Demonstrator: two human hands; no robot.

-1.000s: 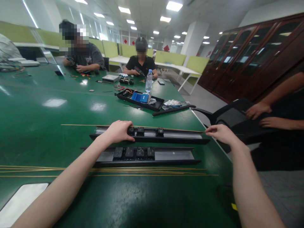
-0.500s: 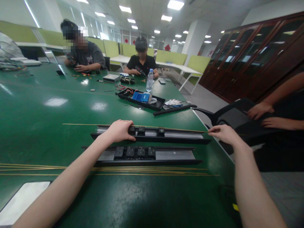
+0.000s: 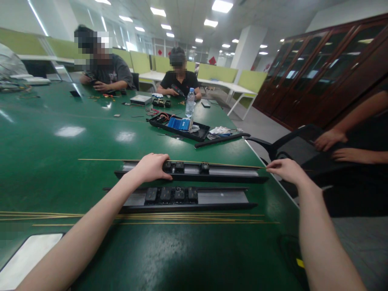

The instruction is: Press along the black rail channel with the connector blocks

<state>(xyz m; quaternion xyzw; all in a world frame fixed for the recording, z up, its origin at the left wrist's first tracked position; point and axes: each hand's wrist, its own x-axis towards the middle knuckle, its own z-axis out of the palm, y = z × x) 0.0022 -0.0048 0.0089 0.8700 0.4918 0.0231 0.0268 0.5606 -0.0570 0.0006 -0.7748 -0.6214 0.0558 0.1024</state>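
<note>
A green bench (image 3: 60,133) is seen carrying two long black rails. The far rail (image 3: 212,173) is taken as landmark. The near rail (image 3: 188,200) lies just beside it, toward the person. The left hand (image 3: 151,167) is laid curled over the far rail's left part. A thin brass rod (image 3: 106,160) runs just behind it; its right end appears pinched by the right hand (image 3: 286,170).

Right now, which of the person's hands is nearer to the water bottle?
Left. The left hand rests on the far black rail, almost straight below the water bottle in the picture. The right hand pinches the thin brass rod at the table edge, farther right.
</note>
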